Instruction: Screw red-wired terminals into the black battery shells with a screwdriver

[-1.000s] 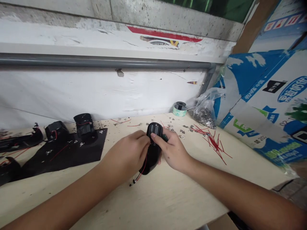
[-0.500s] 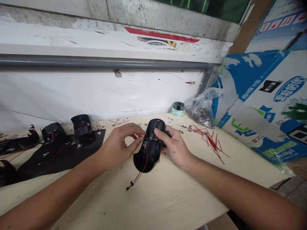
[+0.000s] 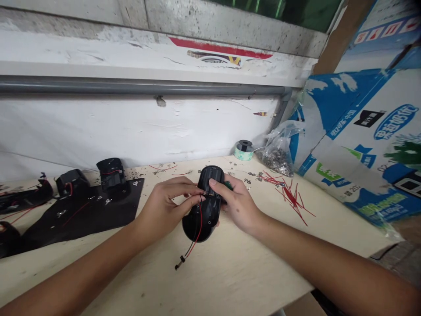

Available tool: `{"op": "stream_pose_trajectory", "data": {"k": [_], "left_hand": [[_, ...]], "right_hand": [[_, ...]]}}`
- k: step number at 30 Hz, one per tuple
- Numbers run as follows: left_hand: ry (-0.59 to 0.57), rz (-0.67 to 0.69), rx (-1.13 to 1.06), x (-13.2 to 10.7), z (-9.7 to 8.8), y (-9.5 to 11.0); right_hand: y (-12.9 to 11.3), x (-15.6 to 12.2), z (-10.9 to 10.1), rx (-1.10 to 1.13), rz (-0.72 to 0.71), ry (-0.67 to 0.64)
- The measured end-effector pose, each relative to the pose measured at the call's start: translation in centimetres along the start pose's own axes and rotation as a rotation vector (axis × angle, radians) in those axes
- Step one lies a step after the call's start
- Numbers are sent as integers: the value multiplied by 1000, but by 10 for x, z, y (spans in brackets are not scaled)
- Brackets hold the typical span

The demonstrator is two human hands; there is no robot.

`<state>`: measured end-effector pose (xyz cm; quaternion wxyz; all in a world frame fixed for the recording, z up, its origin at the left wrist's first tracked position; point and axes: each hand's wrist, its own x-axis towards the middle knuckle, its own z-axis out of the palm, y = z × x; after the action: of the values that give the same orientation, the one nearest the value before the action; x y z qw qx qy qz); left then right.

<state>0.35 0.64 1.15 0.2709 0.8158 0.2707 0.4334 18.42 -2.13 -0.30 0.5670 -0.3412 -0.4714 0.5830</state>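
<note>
My right hand [image 3: 238,199] is wrapped round a glossy black plastic housing [image 3: 204,221], its thumb pressed on the ribbed upper part. The housing has a rounded, scooped lower end and is held above the table. From the left, the thumb and index finger of my left hand [image 3: 174,199] pinch a thin wire at the housing's middle; its exact end is hidden by the fingertips. A red wire and a black wire [image 3: 199,230] hang from there to a small black-and-metal part [image 3: 180,262] dangling below. Something green [image 3: 227,186] shows behind my right thumb.
Several black housings with wires [image 3: 112,173] stand at the left, around a black sheet [image 3: 79,215] with small metal pieces. Loose red wires [image 3: 292,197], a bag of metal parts [image 3: 278,158] and a tape roll [image 3: 244,151] lie at the right, beside a cardboard box [image 3: 358,131].
My left fingertips have moved slightly right and down, further over the housing's middle. The housing has lowered a little, and the dangling part has swung slightly right and down.
</note>
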Motion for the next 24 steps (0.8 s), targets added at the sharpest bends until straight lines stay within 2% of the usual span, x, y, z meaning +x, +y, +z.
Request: {"op": "stream_pose_trajectory", "data": {"k": [11, 18, 24], "left_hand": [[-96, -20, 17, 1, -5, 2], [-110, 7, 48, 2, -9, 5], [-195, 87, 206, 1, -13, 9]], "right_hand": [[1, 0, -2, 3, 40, -16], [0, 1, -3, 38, 49, -36], [2, 0, -4, 29, 72, -66]]}}
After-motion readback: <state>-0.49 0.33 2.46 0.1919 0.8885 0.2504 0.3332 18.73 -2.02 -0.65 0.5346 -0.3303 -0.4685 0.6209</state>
